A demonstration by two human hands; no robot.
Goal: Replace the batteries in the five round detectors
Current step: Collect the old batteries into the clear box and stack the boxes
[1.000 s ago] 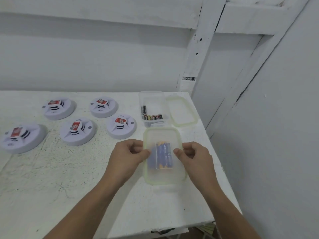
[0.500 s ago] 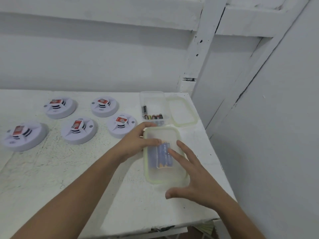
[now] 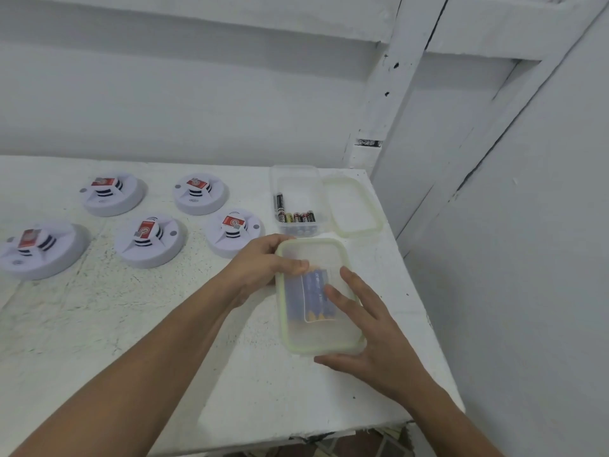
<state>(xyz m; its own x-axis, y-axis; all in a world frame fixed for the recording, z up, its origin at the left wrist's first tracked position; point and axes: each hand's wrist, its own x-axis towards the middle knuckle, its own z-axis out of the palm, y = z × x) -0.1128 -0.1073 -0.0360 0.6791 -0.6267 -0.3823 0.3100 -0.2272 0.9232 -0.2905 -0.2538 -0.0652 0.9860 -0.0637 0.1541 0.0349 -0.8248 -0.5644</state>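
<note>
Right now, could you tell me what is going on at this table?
A person is working at a closed plastic box of blue batteries on the table. The left hand grips its far corner; the right hand lies with straight fingers on top. Five round detectors sit to the left, untouched.

White everywhere, with flashes of red and blue.
Pale lilac-white detectors (image 3: 150, 240) wear red labels and black stripes; the white table (image 3: 99, 308) is dark-speckled; the frosted lidded box (image 3: 318, 339) has a pale-green rim and shows blue batteries (image 3: 316, 288), orange-tipped; black batteries (image 3: 280, 206) carry gold and red bands.

Translucent plastic box (image 3: 316, 338), rough table (image 3: 99, 311)
</note>
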